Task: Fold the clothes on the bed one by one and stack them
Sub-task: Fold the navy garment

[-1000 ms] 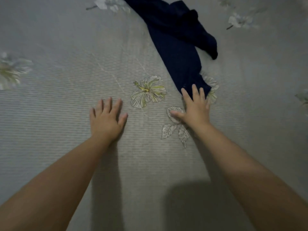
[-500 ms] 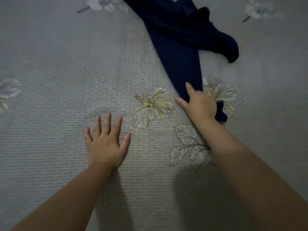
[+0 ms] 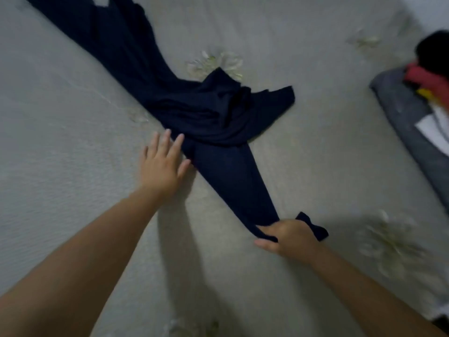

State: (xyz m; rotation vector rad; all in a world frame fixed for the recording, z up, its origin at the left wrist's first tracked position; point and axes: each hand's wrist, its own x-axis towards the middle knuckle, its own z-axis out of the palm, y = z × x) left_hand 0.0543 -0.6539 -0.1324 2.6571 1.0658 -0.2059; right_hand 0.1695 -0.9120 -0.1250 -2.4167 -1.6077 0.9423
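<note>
A long navy garment lies crumpled diagonally across the grey flowered bedsheet, from the top left down to the lower middle. My right hand grips its narrow near end, fingers curled round the cloth. Flat on the sheet, my left hand has straight fingers whose tips touch the garment's left edge near the bunched middle part.
At the right edge lies a pile of other clothes: a dark grey piece, something red, yellow, white and black. The picture is blurred from motion. The sheet around the navy garment carries only printed flowers.
My right hand closed on the garment's end and pulled it toward me. My left hand slid up to the garment's edge. The view swung right, showing the pile of clothes.
</note>
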